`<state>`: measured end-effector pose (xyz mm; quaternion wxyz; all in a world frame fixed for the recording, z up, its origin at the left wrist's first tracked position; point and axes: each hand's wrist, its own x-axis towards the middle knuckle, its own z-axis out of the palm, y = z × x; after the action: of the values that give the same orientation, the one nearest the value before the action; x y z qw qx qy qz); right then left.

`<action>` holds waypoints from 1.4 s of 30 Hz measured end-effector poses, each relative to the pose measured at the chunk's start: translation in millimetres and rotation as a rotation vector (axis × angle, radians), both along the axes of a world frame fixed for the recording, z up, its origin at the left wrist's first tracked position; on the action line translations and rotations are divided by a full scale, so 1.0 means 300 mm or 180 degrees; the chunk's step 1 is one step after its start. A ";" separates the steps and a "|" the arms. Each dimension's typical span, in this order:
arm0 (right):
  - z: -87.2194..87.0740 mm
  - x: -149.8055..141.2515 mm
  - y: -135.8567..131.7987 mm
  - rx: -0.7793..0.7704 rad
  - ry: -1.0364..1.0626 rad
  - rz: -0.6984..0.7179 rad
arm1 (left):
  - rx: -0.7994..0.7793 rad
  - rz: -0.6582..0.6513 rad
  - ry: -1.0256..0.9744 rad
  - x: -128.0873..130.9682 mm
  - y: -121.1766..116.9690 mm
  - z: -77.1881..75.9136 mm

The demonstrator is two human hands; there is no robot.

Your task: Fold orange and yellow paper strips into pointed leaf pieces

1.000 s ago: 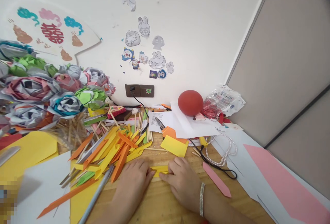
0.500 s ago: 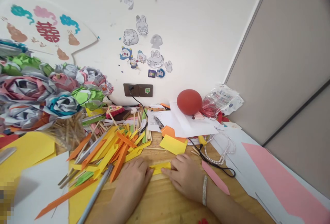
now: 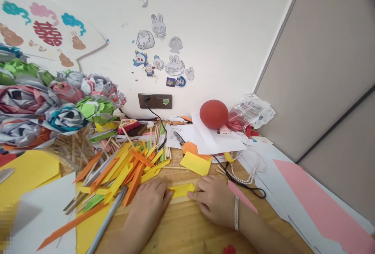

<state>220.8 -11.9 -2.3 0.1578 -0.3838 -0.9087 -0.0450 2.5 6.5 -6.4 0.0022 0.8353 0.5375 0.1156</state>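
Observation:
A small folded strip of yellow paper (image 3: 181, 190) lies flat on the wooden table between my hands. My left hand (image 3: 154, 195) grips its left end, thumb and fingers closed together. At its right end, my right hand (image 3: 209, 197) pinches the paper with curled fingers; a shiny bracelet circles that wrist. Just beyond the strip are a flat yellow paper rectangle (image 3: 196, 163) and an orange paper piece (image 3: 191, 148). A heap of folded orange and yellow strips (image 3: 129, 168) sits left of my left hand.
Paper flowers (image 3: 67, 119) crowd the left. Scissors (image 3: 179, 138) lie on a printed sheet near the wall. A red balloon (image 3: 213, 114) stands at the back. To the right are a pearl string (image 3: 258, 168), a black cord (image 3: 249, 187) and large pink paper (image 3: 316, 203).
My right hand has shifted slightly to the right along the strip, baring more of its right end. My left hand stays on the left end. The view has tilted a little.

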 end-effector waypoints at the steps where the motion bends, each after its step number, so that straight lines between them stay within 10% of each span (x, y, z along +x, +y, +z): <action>1: 0.001 0.000 -0.001 -0.0002 0.0007 0.0003 | 0.0095 -0.0024 -0.0029 -0.006 -0.001 -0.007; 10: -0.021 -0.038 0.016 0.0222 0.0020 0.0428 | 0.1248 -0.1661 0.0036 -0.039 -0.002 -0.024; 42: -0.057 -0.103 0.020 -0.0655 0.1411 -0.0429 | -0.0536 -0.0604 -0.1648 -0.002 -0.027 -0.062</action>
<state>190.0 -5.8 -19.4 0.3099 -0.4581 -0.8241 0.1226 2.0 -1.6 -24.9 0.2195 0.8215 0.4461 0.2793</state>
